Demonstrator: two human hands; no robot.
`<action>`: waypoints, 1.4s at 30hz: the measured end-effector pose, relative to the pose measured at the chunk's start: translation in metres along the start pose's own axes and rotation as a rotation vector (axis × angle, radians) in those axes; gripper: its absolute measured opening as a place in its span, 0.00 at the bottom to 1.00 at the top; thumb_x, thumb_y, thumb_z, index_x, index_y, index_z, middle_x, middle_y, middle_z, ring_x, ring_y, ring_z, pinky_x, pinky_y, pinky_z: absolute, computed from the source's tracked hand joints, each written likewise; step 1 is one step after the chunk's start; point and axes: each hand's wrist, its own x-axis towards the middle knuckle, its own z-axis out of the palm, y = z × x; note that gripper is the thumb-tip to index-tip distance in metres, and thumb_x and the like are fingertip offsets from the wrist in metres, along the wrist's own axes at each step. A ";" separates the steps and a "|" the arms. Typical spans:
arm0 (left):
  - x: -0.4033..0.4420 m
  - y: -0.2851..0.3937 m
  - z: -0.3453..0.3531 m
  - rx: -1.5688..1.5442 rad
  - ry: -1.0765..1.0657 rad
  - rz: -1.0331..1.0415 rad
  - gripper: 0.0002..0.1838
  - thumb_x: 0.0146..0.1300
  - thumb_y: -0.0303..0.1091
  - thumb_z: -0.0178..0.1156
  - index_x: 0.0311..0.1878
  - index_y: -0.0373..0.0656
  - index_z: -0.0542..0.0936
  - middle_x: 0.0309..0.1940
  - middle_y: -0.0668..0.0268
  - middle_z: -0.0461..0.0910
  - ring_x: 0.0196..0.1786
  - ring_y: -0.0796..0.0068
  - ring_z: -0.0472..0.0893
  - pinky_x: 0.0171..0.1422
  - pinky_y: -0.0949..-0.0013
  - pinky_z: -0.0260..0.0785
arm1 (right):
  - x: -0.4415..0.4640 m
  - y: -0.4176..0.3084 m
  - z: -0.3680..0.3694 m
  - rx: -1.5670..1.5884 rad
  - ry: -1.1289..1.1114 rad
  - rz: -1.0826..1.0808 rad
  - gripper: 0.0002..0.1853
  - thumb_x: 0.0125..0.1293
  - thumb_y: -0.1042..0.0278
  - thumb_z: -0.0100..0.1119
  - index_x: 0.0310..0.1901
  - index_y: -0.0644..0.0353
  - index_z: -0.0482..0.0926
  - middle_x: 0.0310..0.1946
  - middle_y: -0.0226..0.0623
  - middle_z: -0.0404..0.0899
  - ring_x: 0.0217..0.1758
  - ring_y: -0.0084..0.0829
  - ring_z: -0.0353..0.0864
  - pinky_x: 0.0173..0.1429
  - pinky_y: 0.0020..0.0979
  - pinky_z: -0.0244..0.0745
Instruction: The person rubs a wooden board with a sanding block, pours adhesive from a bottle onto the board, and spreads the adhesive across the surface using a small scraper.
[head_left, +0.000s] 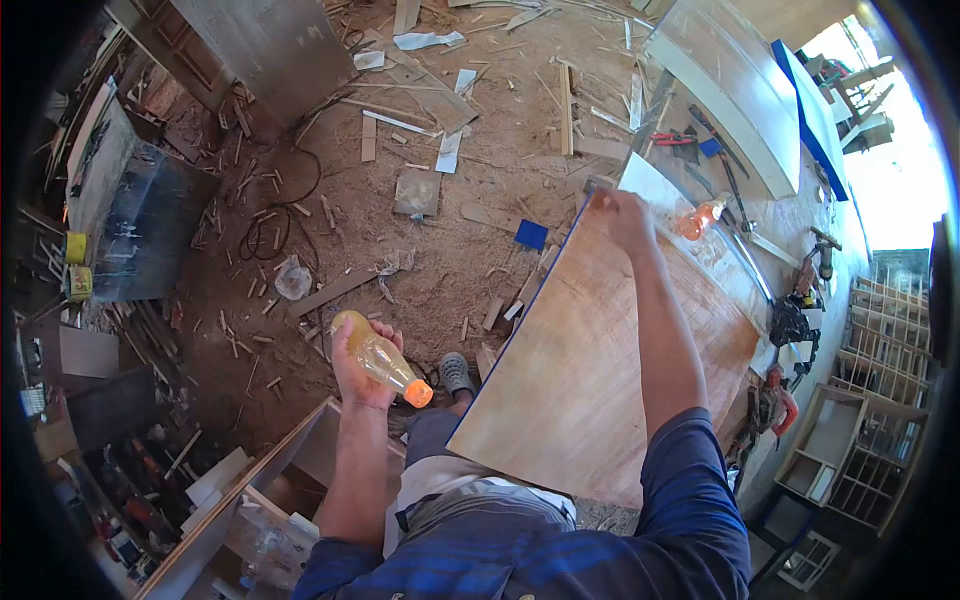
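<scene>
My left hand (362, 372) is wrapped round a clear plastic bottle (383, 360) with an orange cap. The bottle is tilted, its cap pointing down to the right, and something yellowish shows inside. At the far left corner of a wooden panel (590, 360), my right hand (628, 218) has its fingers bent and closed. A small brownish piece shows by the fingertips, too unclear to name. Right of this hand, a second bottle (703, 217) with orange contents lies on the work surface.
Pliers with red handles (672, 138), a hammer (825, 243) and a pale box-shaped piece (730, 90) rest on the bench at right. Wood scraps and sawdust cover the floor (400, 260). An open wooden cabinet frame (270, 490) stands at lower left.
</scene>
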 end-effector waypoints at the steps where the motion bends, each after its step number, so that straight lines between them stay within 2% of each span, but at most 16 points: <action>1: -0.001 0.000 0.001 -0.009 0.001 -0.009 0.19 0.68 0.52 0.65 0.40 0.43 0.80 0.32 0.66 0.81 0.39 0.68 0.83 0.56 0.58 0.77 | -0.010 -0.010 -0.002 0.051 -0.036 -0.003 0.14 0.67 0.72 0.55 0.50 0.56 0.86 0.42 0.51 0.87 0.47 0.55 0.85 0.55 0.50 0.79; 6: -0.005 -0.004 0.001 -0.061 -0.016 -0.035 0.19 0.68 0.51 0.66 0.41 0.43 0.80 0.33 0.66 0.82 0.40 0.68 0.84 0.57 0.58 0.78 | -0.131 -0.106 0.008 0.045 -0.069 -0.194 0.15 0.68 0.70 0.58 0.53 0.54 0.87 0.41 0.54 0.86 0.48 0.52 0.86 0.58 0.48 0.80; 10: -0.011 -0.002 0.003 -0.035 -0.039 -0.025 0.19 0.68 0.51 0.66 0.41 0.43 0.80 0.34 0.65 0.83 0.41 0.68 0.85 0.57 0.58 0.79 | -0.143 -0.122 -0.012 0.216 -0.294 0.004 0.17 0.67 0.72 0.56 0.56 0.55 0.86 0.46 0.55 0.85 0.55 0.49 0.84 0.59 0.48 0.79; 13: -0.016 0.000 0.000 -0.053 -0.062 -0.025 0.18 0.68 0.50 0.66 0.41 0.43 0.80 0.35 0.65 0.84 0.42 0.68 0.85 0.57 0.60 0.80 | -0.105 -0.100 -0.016 0.073 0.079 -0.102 0.17 0.68 0.73 0.54 0.54 0.56 0.87 0.43 0.54 0.85 0.53 0.51 0.84 0.55 0.49 0.80; 17: -0.024 0.000 -0.002 -0.058 -0.065 0.000 0.19 0.68 0.51 0.66 0.40 0.43 0.80 0.33 0.66 0.83 0.41 0.68 0.85 0.58 0.58 0.79 | -0.157 -0.112 0.025 -0.058 -0.038 -0.063 0.15 0.69 0.71 0.54 0.52 0.55 0.87 0.42 0.52 0.85 0.50 0.51 0.84 0.53 0.50 0.78; 18: -0.028 -0.001 -0.005 -0.059 -0.050 0.010 0.19 0.68 0.51 0.66 0.39 0.42 0.80 0.32 0.66 0.83 0.41 0.67 0.85 0.58 0.57 0.79 | -0.181 -0.152 0.009 0.106 -0.233 0.149 0.17 0.69 0.73 0.53 0.55 0.53 0.86 0.46 0.52 0.84 0.53 0.49 0.83 0.57 0.50 0.78; 20: -0.031 -0.001 -0.010 -0.069 -0.038 0.021 0.19 0.68 0.51 0.66 0.39 0.42 0.80 0.32 0.66 0.82 0.40 0.67 0.84 0.58 0.57 0.78 | -0.256 -0.160 0.047 0.150 -0.124 -0.314 0.23 0.63 0.77 0.56 0.59 0.55 0.83 0.57 0.49 0.83 0.59 0.50 0.82 0.66 0.49 0.76; 22: -0.035 -0.001 -0.013 -0.084 -0.050 0.034 0.18 0.68 0.51 0.66 0.39 0.43 0.80 0.33 0.65 0.83 0.40 0.67 0.84 0.57 0.58 0.78 | -0.292 -0.207 0.027 0.193 -0.353 -0.417 0.24 0.61 0.82 0.52 0.59 0.60 0.83 0.59 0.49 0.83 0.63 0.49 0.81 0.66 0.49 0.76; 25: -0.050 -0.003 -0.016 -0.114 -0.117 0.067 0.18 0.67 0.50 0.66 0.40 0.44 0.80 0.33 0.65 0.83 0.40 0.68 0.84 0.57 0.60 0.79 | -0.283 -0.200 0.020 0.358 -0.331 -0.343 0.22 0.62 0.83 0.52 0.57 0.62 0.84 0.54 0.48 0.85 0.60 0.48 0.82 0.65 0.47 0.77; 27: -0.064 -0.004 -0.024 -0.134 -0.190 0.105 0.17 0.67 0.50 0.66 0.40 0.44 0.80 0.33 0.65 0.83 0.40 0.67 0.84 0.57 0.59 0.79 | -0.242 -0.153 0.033 0.387 -0.040 -0.387 0.20 0.67 0.79 0.52 0.57 0.61 0.85 0.47 0.49 0.86 0.50 0.49 0.84 0.58 0.52 0.77; 29: -0.077 -0.006 -0.037 -0.180 -0.134 0.106 0.17 0.67 0.49 0.66 0.40 0.43 0.80 0.33 0.64 0.83 0.40 0.66 0.84 0.57 0.59 0.79 | -0.203 -0.161 -0.001 0.176 0.046 -0.232 0.20 0.64 0.81 0.52 0.57 0.64 0.84 0.48 0.51 0.85 0.50 0.51 0.82 0.55 0.54 0.76; 32: -0.102 -0.021 -0.046 -0.209 -0.166 0.125 0.17 0.67 0.49 0.66 0.39 0.43 0.80 0.33 0.64 0.83 0.40 0.67 0.85 0.57 0.59 0.80 | -0.241 -0.136 0.040 0.006 -0.077 -0.322 0.26 0.61 0.82 0.53 0.62 0.61 0.80 0.55 0.48 0.82 0.60 0.49 0.80 0.62 0.46 0.77; 33: -0.108 -0.026 -0.050 -0.212 -0.148 0.132 0.17 0.67 0.49 0.66 0.39 0.43 0.80 0.33 0.64 0.83 0.40 0.67 0.85 0.57 0.59 0.80 | -0.270 -0.143 0.058 -0.007 -0.011 -0.459 0.30 0.60 0.81 0.53 0.67 0.61 0.76 0.61 0.49 0.79 0.64 0.50 0.78 0.66 0.47 0.75; 36: -0.133 -0.043 -0.060 -0.202 -0.065 0.200 0.18 0.68 0.49 0.66 0.40 0.42 0.80 0.33 0.64 0.83 0.40 0.67 0.85 0.57 0.58 0.81 | -0.362 -0.189 0.066 0.058 -0.169 -0.534 0.31 0.63 0.77 0.54 0.70 0.62 0.74 0.67 0.53 0.76 0.72 0.49 0.73 0.72 0.50 0.70; 39: -0.152 -0.055 -0.070 -0.224 -0.092 0.189 0.18 0.68 0.50 0.66 0.41 0.43 0.79 0.33 0.63 0.83 0.40 0.66 0.85 0.57 0.58 0.81 | -0.373 -0.217 0.026 0.342 -0.404 -0.581 0.25 0.65 0.77 0.53 0.65 0.60 0.78 0.60 0.51 0.81 0.63 0.50 0.80 0.66 0.46 0.76; 42: -0.171 -0.067 -0.078 -0.184 -0.123 0.246 0.18 0.69 0.49 0.65 0.41 0.43 0.79 0.33 0.63 0.83 0.40 0.65 0.86 0.57 0.58 0.81 | -0.335 -0.197 0.020 0.385 -0.257 -0.373 0.23 0.64 0.79 0.54 0.61 0.60 0.82 0.54 0.46 0.85 0.55 0.48 0.83 0.62 0.46 0.79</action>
